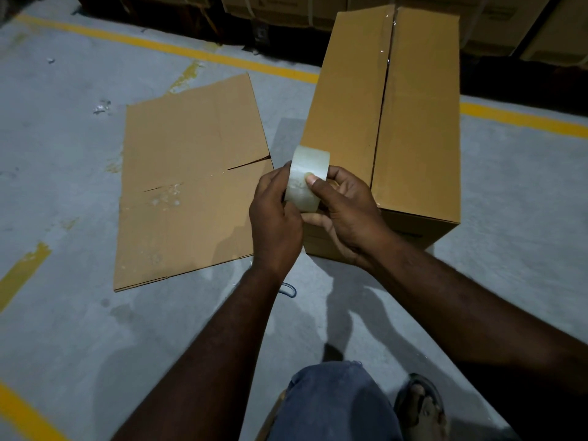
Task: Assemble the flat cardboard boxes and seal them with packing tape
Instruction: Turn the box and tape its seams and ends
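Observation:
An assembled brown cardboard box (pixel 416 122) stands on the floor at centre right, its top flaps closed along a centre seam, with a little clear tape at the far end. A flat, folded cardboard box (pixel 187 183) lies on the floor to its left. Both hands hold a roll of clear packing tape (pixel 305 181) in front of the box's near left corner. My right hand (pixel 346 214) grips the roll, its thumb pressed on the outer face. My left hand (pixel 275 221) holds the roll's left side with curled fingers.
The grey concrete floor (pixel 63 154) carries yellow painted lines (pixel 178 50). Stacked strapped cartons (pixel 286 7) line the far edge. A small blue loop-handled object (pixel 288 289) lies on the floor under my left forearm. My knee (pixel 334 402) and sandalled foot (pixel 421 405) are at the bottom.

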A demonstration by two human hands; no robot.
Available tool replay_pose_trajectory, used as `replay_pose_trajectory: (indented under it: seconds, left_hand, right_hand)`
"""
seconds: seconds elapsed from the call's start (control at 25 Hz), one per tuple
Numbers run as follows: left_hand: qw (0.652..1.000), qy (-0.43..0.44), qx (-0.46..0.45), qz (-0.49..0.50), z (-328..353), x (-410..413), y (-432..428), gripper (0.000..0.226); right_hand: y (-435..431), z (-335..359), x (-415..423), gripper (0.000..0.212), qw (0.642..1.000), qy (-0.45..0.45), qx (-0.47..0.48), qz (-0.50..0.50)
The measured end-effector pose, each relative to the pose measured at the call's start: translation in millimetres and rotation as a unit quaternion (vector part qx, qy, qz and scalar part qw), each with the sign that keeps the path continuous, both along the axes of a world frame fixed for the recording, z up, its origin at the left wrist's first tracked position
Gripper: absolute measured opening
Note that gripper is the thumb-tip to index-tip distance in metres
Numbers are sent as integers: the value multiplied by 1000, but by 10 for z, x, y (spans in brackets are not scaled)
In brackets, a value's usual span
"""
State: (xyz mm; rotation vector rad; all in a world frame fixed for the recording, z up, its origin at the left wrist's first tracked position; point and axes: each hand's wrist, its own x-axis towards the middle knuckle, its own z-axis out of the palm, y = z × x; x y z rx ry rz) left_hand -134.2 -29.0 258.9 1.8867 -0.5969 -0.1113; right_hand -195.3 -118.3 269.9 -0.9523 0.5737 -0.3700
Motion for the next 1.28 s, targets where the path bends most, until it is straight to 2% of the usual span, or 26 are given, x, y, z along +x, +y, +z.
replay_pose_trajectory:
  seconds: [0.08, 0.28, 0.4, 0.56, 0.72, 0.8, 0.92, 1.0, 1.12, 1.28]
  left_hand:
    - [1000, -1, -2, -10, -1, 42, 58, 59]
    - [998, 4, -36, 49, 95, 15, 41, 24]
    - [995, 26, -49, 80, 93, -15, -12, 22]
    - [995, 39, -60, 75, 88, -71, -55, 31]
    - [978, 60, -96, 173, 141, -122, -115, 15]
    - [971, 113, -106, 183, 138, -112, -133, 12]
    - [949, 228, -134, 169, 168, -112, -167, 30]
    - [927, 303, -168, 144, 239, -152, -202, 32]
    - [901, 360, -196, 139, 357, -191, -259, 19]
    - [884, 390, -215, 141, 400, -181, -290, 21]
  right_hand:
    - [-1, 16, -3, 26, 1000, 6, -3, 1]
    - [29, 72, 39, 22, 999, -21, 34, 3]
    - [33, 89, 35, 21, 998, -42, 51, 4]
    - [10, 113, 33, 21, 997, -50, 52, -26]
    - [25, 149, 64, 33, 998, -47, 13, -50]
    - [42, 155, 70, 35, 997, -35, -39, -62]
    - [54, 135, 57, 33, 988, -47, -125, -77]
    - [67, 114, 48, 33, 981, -54, -168, -84]
    - [77, 71, 28, 34, 976, -52, -196, -75]
    - [54, 32, 15, 40, 975, -52, -207, -63]
